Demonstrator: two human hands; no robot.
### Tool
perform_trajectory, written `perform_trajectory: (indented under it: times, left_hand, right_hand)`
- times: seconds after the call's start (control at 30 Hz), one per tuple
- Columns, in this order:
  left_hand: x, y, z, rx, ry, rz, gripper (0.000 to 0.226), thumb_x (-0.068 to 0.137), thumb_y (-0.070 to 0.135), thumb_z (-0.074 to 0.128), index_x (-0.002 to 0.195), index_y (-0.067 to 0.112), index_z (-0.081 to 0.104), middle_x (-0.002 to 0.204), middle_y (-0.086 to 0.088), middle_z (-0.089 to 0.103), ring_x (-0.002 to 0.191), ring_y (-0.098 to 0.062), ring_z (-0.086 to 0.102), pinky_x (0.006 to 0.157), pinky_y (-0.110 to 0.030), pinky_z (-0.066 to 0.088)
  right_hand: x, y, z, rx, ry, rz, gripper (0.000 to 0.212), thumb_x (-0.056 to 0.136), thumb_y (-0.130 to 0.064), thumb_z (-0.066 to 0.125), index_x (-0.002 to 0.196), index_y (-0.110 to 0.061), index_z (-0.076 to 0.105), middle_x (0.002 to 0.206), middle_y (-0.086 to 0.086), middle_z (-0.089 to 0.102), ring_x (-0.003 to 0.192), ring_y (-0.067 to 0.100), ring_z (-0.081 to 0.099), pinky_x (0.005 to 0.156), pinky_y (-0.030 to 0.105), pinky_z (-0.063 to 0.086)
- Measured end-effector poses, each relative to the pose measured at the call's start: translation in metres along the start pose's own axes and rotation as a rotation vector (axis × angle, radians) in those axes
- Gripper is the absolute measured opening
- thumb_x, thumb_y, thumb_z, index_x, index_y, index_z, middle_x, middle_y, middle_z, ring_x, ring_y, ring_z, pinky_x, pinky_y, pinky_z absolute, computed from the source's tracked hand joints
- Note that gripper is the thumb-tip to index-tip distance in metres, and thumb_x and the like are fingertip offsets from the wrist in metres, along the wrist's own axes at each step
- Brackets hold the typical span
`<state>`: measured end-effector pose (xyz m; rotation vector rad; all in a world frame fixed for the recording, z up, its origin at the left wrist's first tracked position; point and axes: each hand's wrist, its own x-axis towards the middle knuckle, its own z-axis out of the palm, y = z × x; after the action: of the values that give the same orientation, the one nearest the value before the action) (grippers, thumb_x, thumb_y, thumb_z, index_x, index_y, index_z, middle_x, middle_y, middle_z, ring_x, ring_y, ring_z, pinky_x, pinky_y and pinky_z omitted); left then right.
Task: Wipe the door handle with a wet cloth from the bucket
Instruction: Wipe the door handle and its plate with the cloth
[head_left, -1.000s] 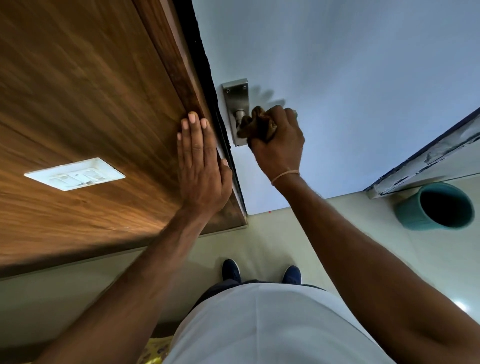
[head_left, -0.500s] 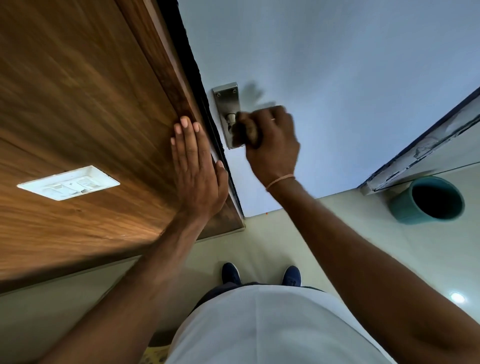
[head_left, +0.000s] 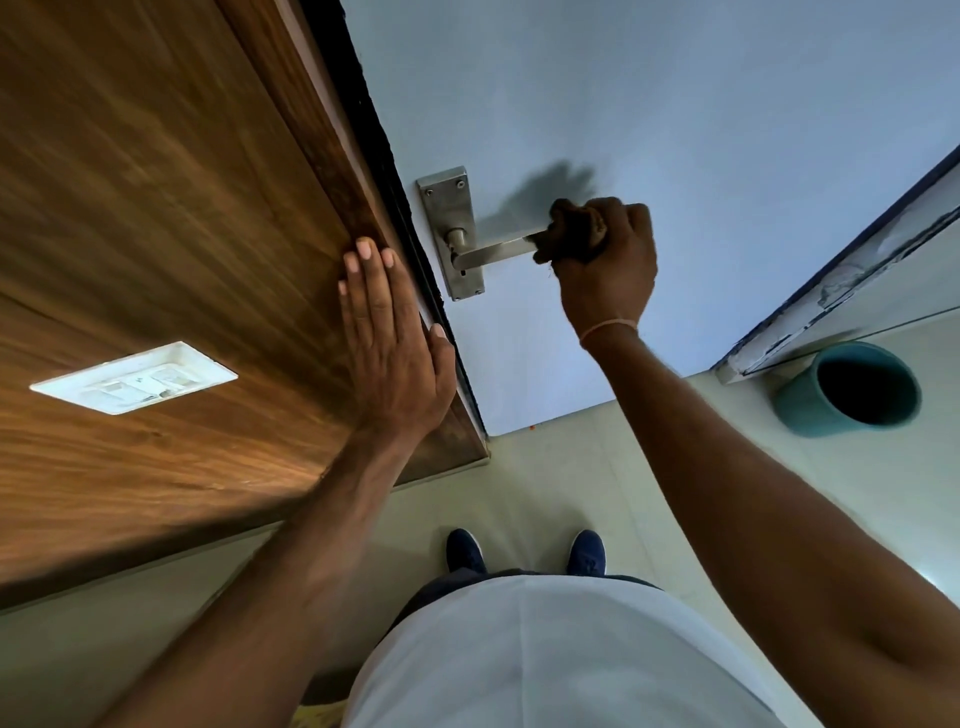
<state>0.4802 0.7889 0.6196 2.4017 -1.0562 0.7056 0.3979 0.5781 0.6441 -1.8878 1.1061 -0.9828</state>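
Observation:
A steel lever door handle (head_left: 496, 254) on a steel backplate (head_left: 451, 208) is fixed to the pale blue door (head_left: 675, 104). My right hand (head_left: 605, 260) is closed around a dark brown cloth (head_left: 569, 231) wrapped over the handle's free end; the lever's inner half is bare. My left hand (head_left: 389, 343) lies flat, fingers together, against the wooden wall panel (head_left: 156, 208) beside the door's edge. A teal bucket (head_left: 795, 410) stands on the floor at the right, its inside dark.
A white switch plate (head_left: 135, 384) is set in the wooden panel at the left. A chipped door frame (head_left: 831, 280) runs along the right above the bucket. My two blue shoes (head_left: 467, 551) stand on pale floor tiles (head_left: 571, 467) under the door.
My right hand has slid the cloth from the handle's base by the backplate out to its free end, baring the lever. The left hand has stayed on the wooden panel.

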Motion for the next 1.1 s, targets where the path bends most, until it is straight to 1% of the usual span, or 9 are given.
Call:
perform_trajectory:
  times: [0.1,0.2,0.3,0.43,0.5,0.6,0.77,0.93,1.1]
  left_hand:
    - [0.000,0.004,-0.004,-0.011,-0.017,-0.011,0.082,0.100,0.023,0.051,0.167,-0.007,0.013,0.175,-0.031,0.013,0.166,-0.044,0.010,0.136,-0.057,0.014]
    - [0.000,0.015,-0.010,-0.066,-0.040,-0.046,0.083,0.100,0.024,0.051,0.166,-0.010,0.014,0.175,-0.034,0.010,0.166,-0.045,0.007,0.136,-0.058,0.014]
    - [-0.002,0.037,-0.014,-0.196,-0.056,-0.060,0.080,0.102,0.024,0.050,0.165,-0.011,0.016,0.174,-0.037,0.006,0.166,-0.047,0.006,0.135,-0.059,0.014]
    - [-0.001,0.063,-0.005,-0.437,-0.228,0.132,0.070,0.106,0.023,0.047,0.167,-0.004,0.024,0.178,-0.025,0.013,0.168,-0.036,0.011,0.134,-0.055,0.022]
    - [0.004,0.074,0.002,-0.562,-0.376,0.174,0.066,0.109,0.026,0.043,0.168,0.003,0.026,0.179,-0.015,0.018,0.168,-0.024,0.015,0.136,-0.041,0.021]
    - [0.014,0.093,0.006,-0.704,-0.524,0.078,0.063,0.111,0.038,0.035,0.167,0.011,0.033,0.175,-0.007,0.033,0.162,-0.017,0.028,0.130,-0.022,0.021]
    - [0.035,0.130,0.011,-1.072,-0.867,-0.297,0.054,0.107,0.051,0.035,0.136,0.019,0.067,0.131,0.000,0.074,0.122,-0.016,0.069,0.109,-0.037,0.053]
    - [0.042,0.181,0.019,-1.119,-1.011,-0.255,0.027,0.109,0.034,0.060,0.100,0.018,0.080,0.094,0.001,0.081,0.097,-0.019,0.076,0.087,-0.037,0.059]
    - [0.036,0.244,0.031,-1.134,-1.124,-0.243,0.014,0.101,0.023,0.074,0.107,0.012,0.081,0.096,-0.002,0.083,0.098,-0.020,0.079,0.089,-0.036,0.064]
  right_hand:
    - [0.009,0.009,-0.014,0.110,0.021,0.229,0.034,0.067,-0.033,0.086,0.097,-0.030,0.071,0.103,-0.009,0.066,0.082,0.018,0.073,0.069,0.043,0.062]
    - [0.007,0.021,-0.021,0.423,-0.073,0.445,0.031,0.068,-0.017,0.080,0.097,-0.015,0.073,0.081,0.015,0.077,0.055,0.028,0.070,0.050,0.033,0.052]
    - [-0.008,0.036,-0.036,0.730,-0.279,0.633,0.038,0.078,0.003,0.066,0.115,0.005,0.072,0.101,0.040,0.072,0.071,0.041,0.068,0.052,0.033,0.047]
    - [-0.031,0.044,-0.059,1.100,-0.382,0.917,0.045,0.100,-0.001,0.058,0.143,-0.012,0.063,0.128,0.024,0.074,0.116,0.046,0.073,0.105,0.048,0.057]
    - [-0.042,0.043,-0.074,1.281,-0.412,0.931,0.048,0.103,-0.005,0.050,0.151,-0.007,0.054,0.141,0.023,0.067,0.129,0.045,0.066,0.115,0.051,0.050]
    - [-0.052,0.040,-0.097,1.459,-0.410,0.909,0.052,0.103,-0.004,0.035,0.154,-0.001,0.047,0.150,0.025,0.059,0.140,0.043,0.057,0.099,0.047,0.060]
    - [-0.070,0.053,-0.133,1.654,-0.287,0.886,0.053,0.087,-0.003,0.037,0.135,-0.005,0.061,0.136,0.021,0.067,0.131,0.043,0.062,0.097,0.052,0.058]
    - [-0.078,0.080,-0.164,1.725,-0.226,0.885,0.043,0.089,-0.007,0.038,0.124,-0.012,0.062,0.139,0.007,0.059,0.144,0.037,0.051,0.094,0.049,0.059]
    - [-0.072,0.122,-0.211,1.589,-0.138,0.955,0.037,0.101,-0.018,0.036,0.126,-0.012,0.062,0.135,0.012,0.065,0.135,0.034,0.060,0.098,0.043,0.057]
